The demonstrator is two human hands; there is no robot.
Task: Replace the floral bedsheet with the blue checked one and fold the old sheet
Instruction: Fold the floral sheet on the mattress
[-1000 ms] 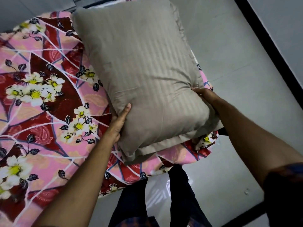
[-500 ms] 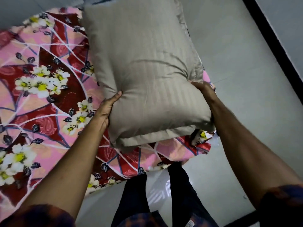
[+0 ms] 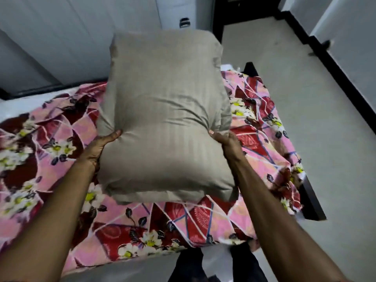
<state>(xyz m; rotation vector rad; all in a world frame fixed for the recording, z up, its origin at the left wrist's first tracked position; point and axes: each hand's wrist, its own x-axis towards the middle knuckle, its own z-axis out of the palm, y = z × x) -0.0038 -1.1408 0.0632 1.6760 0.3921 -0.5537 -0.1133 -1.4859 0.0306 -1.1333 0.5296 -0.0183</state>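
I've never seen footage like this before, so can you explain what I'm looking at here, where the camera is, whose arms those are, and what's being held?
There is no machine here. A person wears a wide-angle camera on the head, looking forward and down, so the two bare arms reaching in from the bottom are that person's own. The left hand and right hand each have a grip on one side of a plump grey-beige striped fabric pillow, holding it above the bed. Under it lies the pink and dark red floral bedsheet with white flowers, spread over the mattress and rumpled at its right edge. The pale floor runs along the right side of the bed, with white cabinet fronts behind. No blue checked sheet is in view. The person's dark trouser legs show at the bottom edge.
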